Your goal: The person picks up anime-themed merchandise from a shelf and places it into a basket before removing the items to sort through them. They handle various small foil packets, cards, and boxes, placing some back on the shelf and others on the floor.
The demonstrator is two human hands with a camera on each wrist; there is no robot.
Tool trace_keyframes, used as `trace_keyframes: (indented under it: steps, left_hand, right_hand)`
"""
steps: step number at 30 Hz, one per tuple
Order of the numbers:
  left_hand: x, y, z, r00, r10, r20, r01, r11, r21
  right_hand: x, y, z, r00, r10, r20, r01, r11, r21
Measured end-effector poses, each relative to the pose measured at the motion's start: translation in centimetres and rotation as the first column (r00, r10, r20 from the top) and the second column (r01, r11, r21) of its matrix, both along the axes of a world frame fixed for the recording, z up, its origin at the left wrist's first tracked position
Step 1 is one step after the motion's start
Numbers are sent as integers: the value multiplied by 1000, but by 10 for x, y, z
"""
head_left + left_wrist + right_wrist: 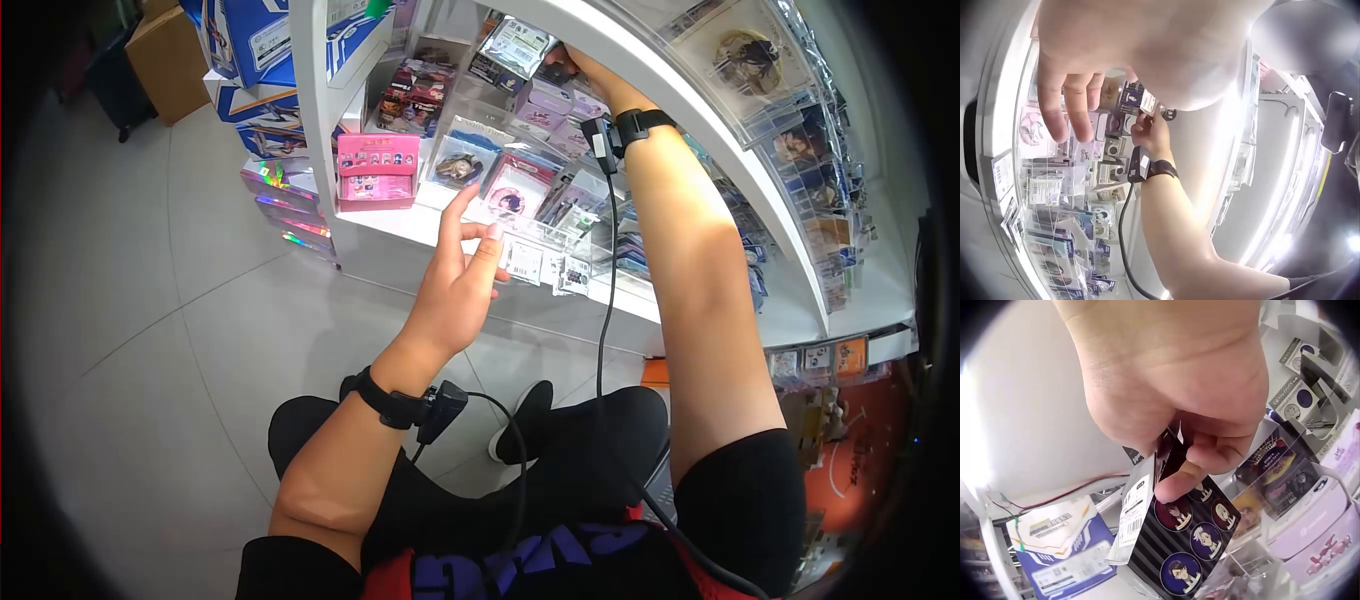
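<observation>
Deep in the shelf, my right hand [588, 68] grips the top edge of a black striped box [1188, 547] printed with round character portraits. Fingers curl over its front in the right wrist view, and a white barcode label [1136, 512] shows on its side. The same box [516, 48] appears tilted at the back in the head view, near my fingertips. My left hand [455, 295] hovers at the shelf's front edge, fingers loosely extended and holding nothing. Close beyond its fingertips stand a clear-wrapped badge pack [462, 165] and a pink badge pack [515, 188].
A pink box [378, 172] stands at the shelf's left end, near dark red boxes [412, 98]. Purple boxes [545, 103] sit beside my right wrist. The upper shelf's white edge [690, 90] arches over my right forearm. Blue and white boxes [262, 105] are stacked outside, left.
</observation>
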State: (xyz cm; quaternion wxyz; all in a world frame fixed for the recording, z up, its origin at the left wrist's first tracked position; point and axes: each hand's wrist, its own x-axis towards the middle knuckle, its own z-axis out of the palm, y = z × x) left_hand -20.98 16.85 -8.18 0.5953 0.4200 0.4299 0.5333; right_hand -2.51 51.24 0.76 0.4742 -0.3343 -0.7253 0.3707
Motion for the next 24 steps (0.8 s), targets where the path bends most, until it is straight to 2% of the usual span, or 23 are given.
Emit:
trace_keyframes:
  steps: [5,11,18,24]
  left_hand:
    - [3,1,-3,998,-27,-55,27,1000,2]
    - [1,0,-1,996,-48,-71,47,999,-7]
    - [1,-1,-5,996,-56,-67,56,998,1]
    - [3,-1,-8,995,-61,-79,60,998,-8]
  right_hand:
    - [-5,11,-2,998,-18,61,17,999,28]
    - [-13,16,-1,967,-34,251,22,998,51]
    - [-22,18,-3,848,-72,525,28,995,92]
    - [-33,28,-18,733,-129,668,24,986,164]
